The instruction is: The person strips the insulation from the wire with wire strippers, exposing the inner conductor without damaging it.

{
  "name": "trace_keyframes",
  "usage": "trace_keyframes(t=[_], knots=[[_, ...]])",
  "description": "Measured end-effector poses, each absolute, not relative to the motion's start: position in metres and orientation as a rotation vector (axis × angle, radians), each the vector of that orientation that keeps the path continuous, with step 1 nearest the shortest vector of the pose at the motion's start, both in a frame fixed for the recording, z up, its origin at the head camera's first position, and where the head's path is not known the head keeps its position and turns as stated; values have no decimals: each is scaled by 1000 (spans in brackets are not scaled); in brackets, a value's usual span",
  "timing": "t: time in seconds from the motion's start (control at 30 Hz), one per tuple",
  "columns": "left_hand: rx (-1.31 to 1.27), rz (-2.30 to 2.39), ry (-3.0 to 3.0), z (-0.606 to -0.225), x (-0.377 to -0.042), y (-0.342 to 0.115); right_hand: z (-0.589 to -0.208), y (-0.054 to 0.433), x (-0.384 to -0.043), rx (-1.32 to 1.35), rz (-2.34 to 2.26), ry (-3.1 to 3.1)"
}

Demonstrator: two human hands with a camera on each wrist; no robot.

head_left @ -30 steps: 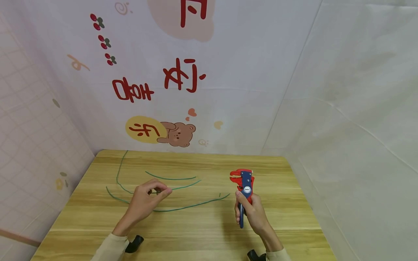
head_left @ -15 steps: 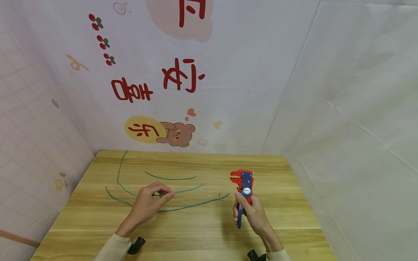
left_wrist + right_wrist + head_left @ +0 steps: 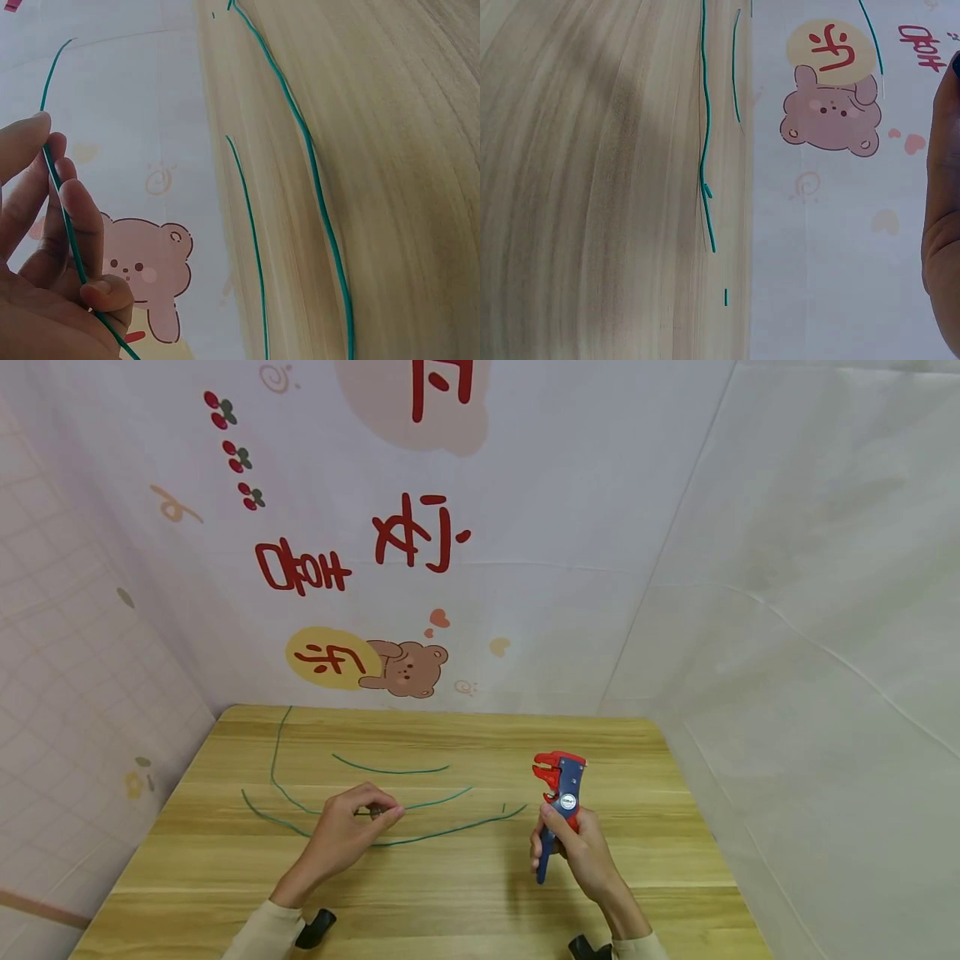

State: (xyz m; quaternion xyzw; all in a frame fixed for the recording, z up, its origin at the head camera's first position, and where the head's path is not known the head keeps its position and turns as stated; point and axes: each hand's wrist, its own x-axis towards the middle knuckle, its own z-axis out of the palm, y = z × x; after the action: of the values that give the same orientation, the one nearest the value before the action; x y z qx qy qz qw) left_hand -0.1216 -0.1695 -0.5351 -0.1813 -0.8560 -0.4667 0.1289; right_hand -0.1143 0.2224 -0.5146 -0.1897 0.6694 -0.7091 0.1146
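My left hand pinches a green wire between thumb and fingertips, and the wire's free end points right. In the left wrist view that wire also runs across the palm, under the curled fingers. Its end looks thin and pale in the right wrist view. The right hand grips a red and blue wire stripper by its handles, its red jaws parted and facing left. A gap separates wire end and stripper. Only the edge of the right hand shows in the right wrist view.
On the wooden table lie a long green wire and a shorter green wire. A tiny green piece is near the long wire's right end. Printed cloth walls stand behind and at both sides.
My left hand has moved slightly right and down with the wire. In the right hand, the stripper's lower handle has swung left, its jaws have parted wider, and the tool has tilted slightly.
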Motion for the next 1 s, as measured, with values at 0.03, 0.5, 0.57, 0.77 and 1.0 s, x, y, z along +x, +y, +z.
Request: trace_keyframes(t=[0.03,0.5,0.57,0.77,1.0], knots=[[-526,-1354,-2493,-536,-122,-169,-515,222,-114,-560,-2081,1955],[-529,-1354,-2538,-546,-124,-166,-518,225,-119,-606,-2169,1893],[-518,-1359,-2546,-548,-125,-165,-517,227,-119,-589,-2217,1833],[-498,-1364,-2558,-554,-127,-163,-515,232,-120,-645,-2302,1641],[-472,-1362,-2582,-559,-130,-161,-516,236,-121,-617,-2309,1471]])
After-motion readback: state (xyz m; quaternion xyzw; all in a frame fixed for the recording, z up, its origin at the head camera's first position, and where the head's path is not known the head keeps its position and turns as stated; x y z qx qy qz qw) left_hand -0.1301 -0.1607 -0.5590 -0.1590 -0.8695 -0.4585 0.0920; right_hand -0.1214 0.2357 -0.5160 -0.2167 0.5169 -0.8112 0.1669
